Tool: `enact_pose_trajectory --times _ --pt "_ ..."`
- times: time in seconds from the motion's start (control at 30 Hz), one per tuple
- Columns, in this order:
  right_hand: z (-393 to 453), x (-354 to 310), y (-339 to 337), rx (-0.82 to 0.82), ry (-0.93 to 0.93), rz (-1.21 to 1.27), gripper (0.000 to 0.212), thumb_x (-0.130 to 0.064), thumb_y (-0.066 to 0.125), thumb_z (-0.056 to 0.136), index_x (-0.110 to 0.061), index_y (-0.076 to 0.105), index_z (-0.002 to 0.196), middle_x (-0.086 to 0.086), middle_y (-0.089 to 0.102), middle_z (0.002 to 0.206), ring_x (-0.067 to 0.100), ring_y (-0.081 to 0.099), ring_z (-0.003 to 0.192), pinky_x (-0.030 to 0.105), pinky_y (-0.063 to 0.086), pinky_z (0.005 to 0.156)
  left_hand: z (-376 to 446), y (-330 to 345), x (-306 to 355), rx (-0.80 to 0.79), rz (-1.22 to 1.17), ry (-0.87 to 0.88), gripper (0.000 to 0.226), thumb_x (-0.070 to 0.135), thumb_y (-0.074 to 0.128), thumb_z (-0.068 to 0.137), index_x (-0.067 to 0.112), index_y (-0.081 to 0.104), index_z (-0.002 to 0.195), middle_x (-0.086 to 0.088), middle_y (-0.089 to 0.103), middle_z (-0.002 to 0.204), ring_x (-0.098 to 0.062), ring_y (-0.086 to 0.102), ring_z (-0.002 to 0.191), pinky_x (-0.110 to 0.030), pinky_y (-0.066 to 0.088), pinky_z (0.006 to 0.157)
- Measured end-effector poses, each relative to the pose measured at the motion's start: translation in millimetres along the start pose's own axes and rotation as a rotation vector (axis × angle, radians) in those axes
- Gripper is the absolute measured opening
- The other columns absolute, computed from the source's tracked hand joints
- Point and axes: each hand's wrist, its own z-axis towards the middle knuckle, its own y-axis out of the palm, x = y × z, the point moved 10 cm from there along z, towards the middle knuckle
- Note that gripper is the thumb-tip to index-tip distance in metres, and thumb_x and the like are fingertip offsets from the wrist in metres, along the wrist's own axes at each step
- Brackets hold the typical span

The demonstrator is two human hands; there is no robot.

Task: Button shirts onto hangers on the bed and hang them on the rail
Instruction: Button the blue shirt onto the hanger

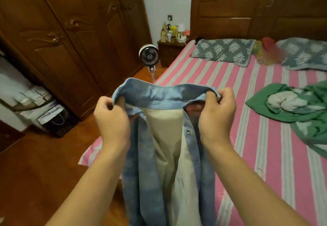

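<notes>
1. Your left hand [111, 119] and right hand [216, 117] each pinch one collar end of one denim shirt [141, 163], held above the bed [247, 119] edge.
2. On the bed: two pillows [223, 51], one green garment [292, 105].
3. No legible writing.

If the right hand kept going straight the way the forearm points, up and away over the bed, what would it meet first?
Probably the denim shirt's collar that the right hand already pinches; beyond it the striped bed, though depth is unclear.
</notes>
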Motion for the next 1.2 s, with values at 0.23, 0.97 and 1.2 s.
enact_pose_trajectory --times 0.23,0.97,1.2 --pt "55.3 261.5 61.8 -0.300 0.549 -0.463 0.016 -0.011 0.048 0.104 -0.004 0.062 0.109 0.004 0.059 0.099 0.022 0.058 0.099 0.032 0.048 0.076 2.7 179.1 -259.4 -1.228 0.432 -0.490 0.072 0.022 0.063 0.101 0.021 0.023 0.161 0.004 0.037 0.156 -0.013 0.038 0.142 -0.035 0.037 0.112" --pt "-118.7 588.1 -85.6 -0.410 0.939 -1.183 0.045 -0.028 0.068 0.092 -0.004 0.055 0.127 0.020 0.063 0.127 0.040 0.057 0.119 0.039 0.042 0.093 71.9 15.7 -617.2 -1.084 1.468 -0.147 0.024 0.010 0.060 0.089 0.010 0.059 0.113 -0.025 0.062 0.117 -0.048 0.062 0.106 -0.053 0.052 0.088" --pt "-101.7 512.4 -102.4 -0.224 0.780 -1.192 0.009 -0.016 0.055 0.091 -0.009 0.050 0.094 0.011 0.057 0.083 0.033 0.051 0.077 0.038 0.035 0.067 183.6 58.0 -575.6 -0.893 1.593 0.182 0.043 0.037 0.054 0.090 0.000 0.060 0.110 -0.034 0.050 0.115 -0.053 0.050 0.109 -0.062 0.047 0.091"
